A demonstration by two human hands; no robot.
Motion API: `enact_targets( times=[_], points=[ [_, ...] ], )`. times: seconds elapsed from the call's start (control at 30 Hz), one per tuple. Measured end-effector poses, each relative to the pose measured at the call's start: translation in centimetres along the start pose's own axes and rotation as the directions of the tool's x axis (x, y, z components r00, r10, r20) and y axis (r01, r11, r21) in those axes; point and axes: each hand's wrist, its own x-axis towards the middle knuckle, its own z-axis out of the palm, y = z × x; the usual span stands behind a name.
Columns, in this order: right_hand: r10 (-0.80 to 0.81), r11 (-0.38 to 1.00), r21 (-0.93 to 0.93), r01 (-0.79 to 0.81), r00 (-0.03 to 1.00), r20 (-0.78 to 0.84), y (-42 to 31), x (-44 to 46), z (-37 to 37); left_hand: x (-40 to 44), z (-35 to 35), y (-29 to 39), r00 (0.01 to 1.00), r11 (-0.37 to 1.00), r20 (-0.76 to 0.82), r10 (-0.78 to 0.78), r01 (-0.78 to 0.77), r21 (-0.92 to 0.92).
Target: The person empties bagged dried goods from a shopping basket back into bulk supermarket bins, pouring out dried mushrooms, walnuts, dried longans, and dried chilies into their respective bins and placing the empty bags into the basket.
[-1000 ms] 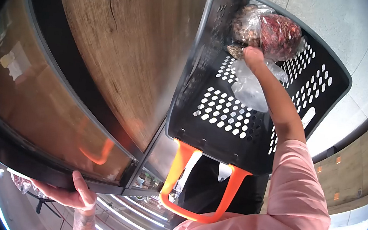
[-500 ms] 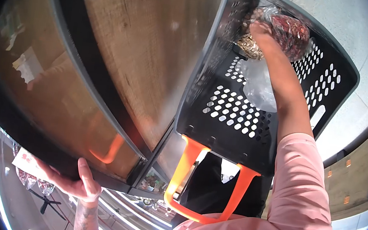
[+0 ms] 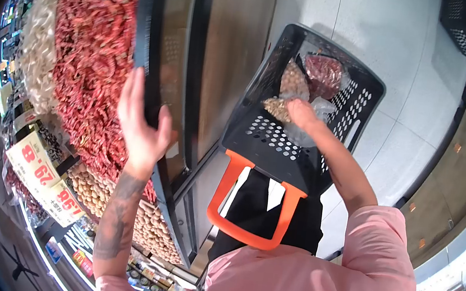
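My right hand point(image 3: 303, 114) is inside the black basket point(image 3: 273, 149), with its fingers closed at a clear bag of small pale-brown dried pieces point(image 3: 276, 109). Past it lie a bag of round tan pieces point(image 3: 294, 82) and a bag of dark red dried goods point(image 3: 323, 75). Crumpled clear plastic point(image 3: 299, 135) is beside and under the hand. My left hand point(image 3: 145, 126) rests at the dark edge of a display bin, fingers stretched and thumb apart, holding nothing. Beside it are heaped dried red chillies point(image 3: 95, 59).
The basket's orange handle point(image 3: 242, 234) points toward my body. Left are pale dried pieces point(image 3: 41, 40), round tan goods point(image 3: 155, 232) and price signs point(image 3: 38, 165). Grey floor tiles point(image 3: 397, 67) lie beyond the basket, with another black basket point(image 3: 462, 28) at upper right.
The view has risen and swung, bringing the chilli bin into sight. My left hand now lies flatter with fingers extended. My right hand remains in the basket, at the pale-brown bag.
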Motion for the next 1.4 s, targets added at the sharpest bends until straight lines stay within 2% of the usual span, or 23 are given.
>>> enact_targets(
  times=[0.03,0.1,0.13,0.2,0.3,0.43,0.53,0.57,0.67,0.7,0.77,0.8,0.83,0.9,0.93,0.97,1.03,1.17,1.23,1.27,1.3,1.37,1.4],
  points=[
    [0.041,0.998,0.045,-0.044,0.996,0.073,-1.4,-1.1,-1.0,0.0,0.0,-0.1,1.0,0.999,0.001,-0.023,0.023,-0.023],
    [-0.007,0.995,0.095,0.017,0.995,-0.103,-3.8,-3.7,-2.4,0.0,0.0,-0.4,0.999,0.999,-0.055,0.0,-0.002,-0.042],
    [-0.022,0.998,0.059,0.029,0.993,-0.115,-5.1,-5.0,-4.2,0.0,0.3,-0.5,0.997,0.998,-0.073,-0.005,0.0,-0.063],
    [0.041,0.983,0.185,-0.012,0.987,-0.155,-8.2,-7.9,-8.7,-0.5,0.0,-0.4,0.993,0.996,-0.115,-0.019,0.008,-0.092],
    [-0.009,0.993,0.115,0.033,0.979,-0.205,-11.7,-10.8,-14.1,-1.6,-1.1,-0.7,0.981,0.993,-0.189,-0.048,0.027,-0.114],
    [-0.038,0.962,0.218,0.162,0.874,-0.484,-16.0,-15.9,-20.5,-1.7,-0.6,-0.2,0.957,0.997,-0.29,-0.002,-0.019,-0.07],
    [0.125,0.981,0.19,-0.042,0.884,-0.451,-20.7,-19.8,-25.3,-2.4,-0.9,0.0,0.932,0.995,-0.363,0.016,-0.049,-0.082],
    [0.066,0.972,0.224,0.067,0.84,-0.539,-22.6,-21.3,-26.4,-2.9,-0.8,0.0,0.923,0.994,-0.385,0.018,-0.059,-0.094],
    [0.061,0.979,0.193,0.062,0.819,-0.57,-27.0,-24.7,-29.5,-5.9,-2.0,1.0,0.867,0.96,-0.497,-0.037,-0.107,-0.259],
    [0.054,0.974,0.21,0.081,0.823,-0.566,-28.7,-26.0,-30.5,-7.3,-1.9,1.8,0.837,0.922,-0.538,-0.1,-0.125,-0.366],
    [0.037,0.963,0.245,0.112,0.846,-0.532,-31.7,-27.9,-32.2,-10.6,-3.0,4.1,0.875,0.676,-0.377,-0.304,-0.08,-0.732],
    [0.03,0.955,0.267,0.127,0.856,-0.516,-33.0,-28.4,-32.7,-11.8,-3.7,5.0,0.91,0.525,-0.217,-0.354,0.001,-0.851],
    [-0.017,0.959,0.234,0.157,0.862,-0.507,-34.4,-28.8,-33.0,-12.4,-3.8,5.6,0.962,0.183,0.042,-0.268,0.094,-0.979],
    [-0.013,0.925,0.327,0.191,0.879,-0.476,-37.4,-29.2,-33.7,-14.7,-5.0,7.5,0.961,-0.376,0.274,-0.041,0.239,-0.895],
    [-0.047,0.923,0.319,0.216,0.885,-0.464,-39.2,-29.3,-34.0,-15.8,-5.6,8.2,0.972,-0.435,0.236,0.018,0.22,-0.873],
    [-0.078,0.919,0.312,0.239,0.889,-0.45,-41.0,-29.4,-34.1,-17.7,-7.9,8.5,0.983,-0.411,0.182,0.011,0.17,-0.896],
    [-0.148,0.902,0.304,0.308,0.88,-0.452,-43.7,-29.3,-34.2,-19.3,-9.8,7.2,0.972,-0.348,0.159,0.171,0.21,-0.914],
    [-0.28,0.846,0.339,0.413,0.883,-0.377,-48.6,-29.1,-33.9,-21.9,-12.5,3.1,0.989,-0.364,0.063,0.132,0.107,-0.925],
    [-0.354,0.815,0.336,0.472,0.865,-0.356,-50.5,-29.0,-33.6,-23.3,-14.2,0.5,0.985,-0.143,-0.084,0.151,-0.063,-0.988],
    [-0.381,0.808,0.323,0.493,0.855,-0.353,-51.3,-28.9,-33.4,-23.9,-14.8,-0.4,0.98,-0.257,-0.071,0.185,-0.021,-0.966],
    [-0.417,0.785,0.328,0.525,0.84,-0.347,-52.0,-28.7,-33.4,-24.6,-15.9,-0.9,0.981,-0.245,-0.086,0.171,-0.043,-0.969],
    [-0.461,0.761,0.325,0.561,0.821,-0.338,-53.8,-28.6,-33.0,-26.9,-19.1,-0.7,0.967,-0.436,-0.238,-0.089,-0.253,-0.864],
    [-0.468,0.755,0.32,0.573,0.812,-0.349,-55.1,-28.5,-32.9,-28.2,-21.4,-1.0,0.967,-0.449,-0.249,-0.061,-0.25,-0.858]
  ],
)
